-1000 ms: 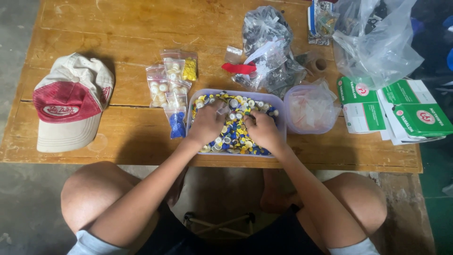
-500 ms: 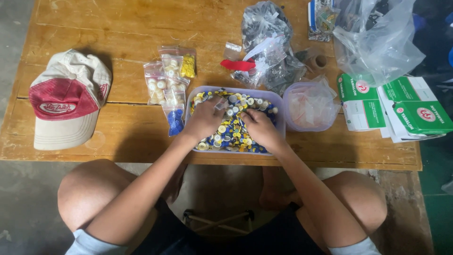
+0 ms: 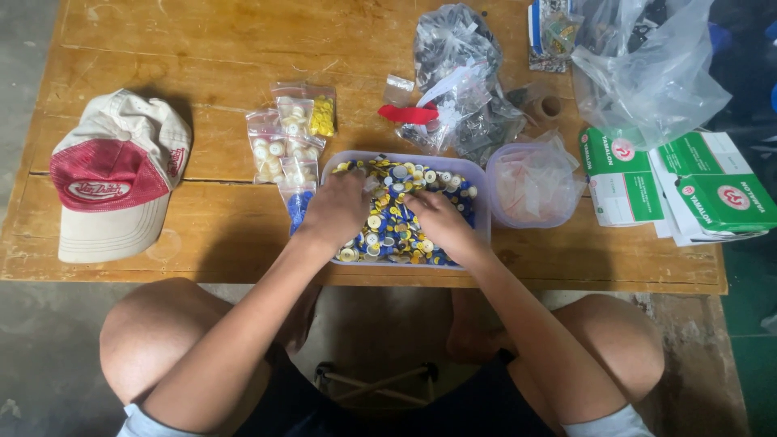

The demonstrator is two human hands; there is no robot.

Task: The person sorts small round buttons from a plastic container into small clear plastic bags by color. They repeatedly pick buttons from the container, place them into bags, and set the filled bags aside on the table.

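Both hands barely shift since the earlier frame. Your left hand and right hand rest in the tray of yellow and blue caps, frame centre on the desk; fingers curled downward, grip unclear. Small bags lie left.
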